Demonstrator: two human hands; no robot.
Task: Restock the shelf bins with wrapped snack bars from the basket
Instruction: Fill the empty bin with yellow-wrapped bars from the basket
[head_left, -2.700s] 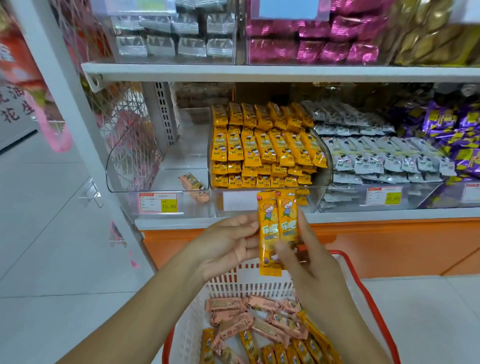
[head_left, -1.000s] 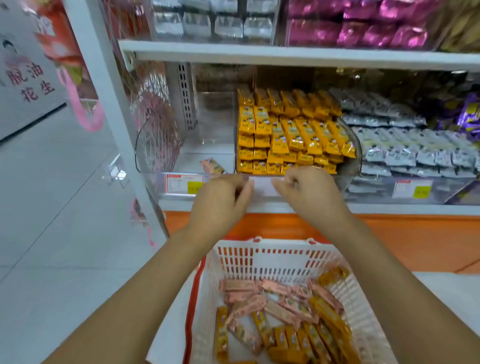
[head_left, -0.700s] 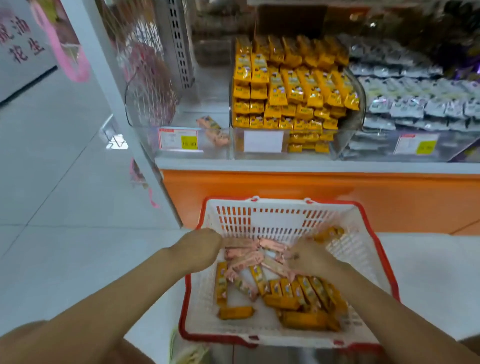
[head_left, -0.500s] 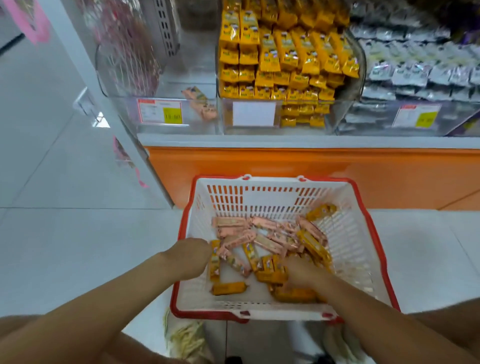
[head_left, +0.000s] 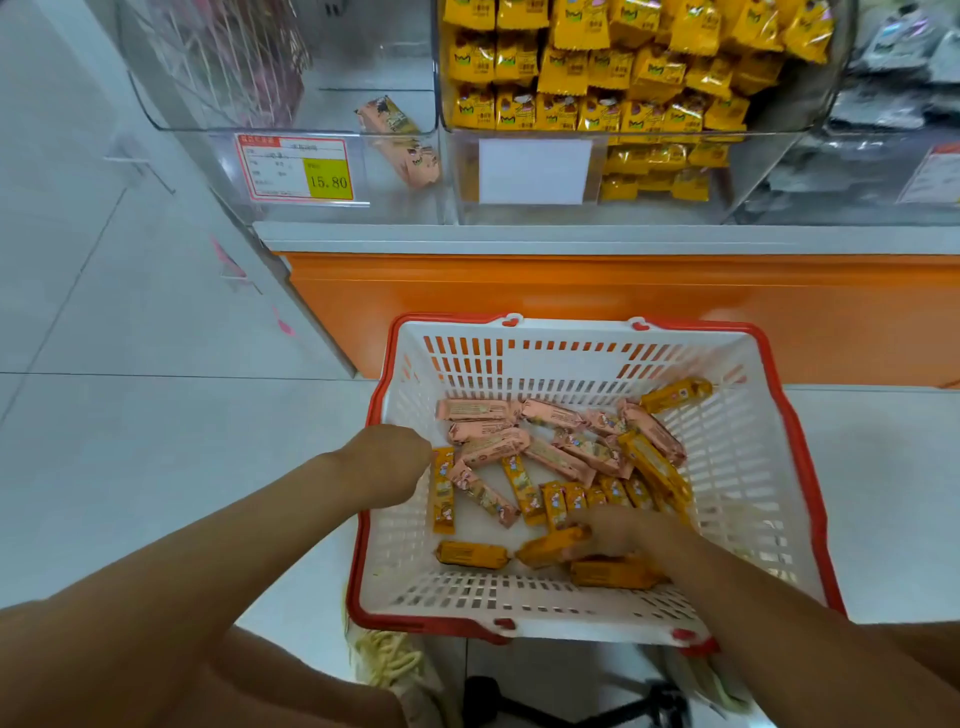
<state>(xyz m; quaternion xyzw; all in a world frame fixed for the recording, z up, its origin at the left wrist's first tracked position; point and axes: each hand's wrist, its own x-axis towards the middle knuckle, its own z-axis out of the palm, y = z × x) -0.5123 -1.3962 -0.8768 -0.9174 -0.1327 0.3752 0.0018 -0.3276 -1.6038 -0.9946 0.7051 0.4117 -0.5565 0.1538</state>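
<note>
The white slatted plastic basket with red rim (head_left: 521, 597) holds pink and yellow wrapped snack bars (head_left: 488, 447) loose on its floor. My right hand (head_left: 618, 530) lies on yellow bars at its near side, too blurred to tell its grip. My left hand (head_left: 387, 467) sits at its left rim with fingers curled; I cannot tell whether it holds anything.

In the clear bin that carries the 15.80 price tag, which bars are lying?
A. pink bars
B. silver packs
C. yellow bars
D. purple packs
A: the bin behind the price tag holds only pink bars, while the yellow bars fill the next bin to its right.
</note>
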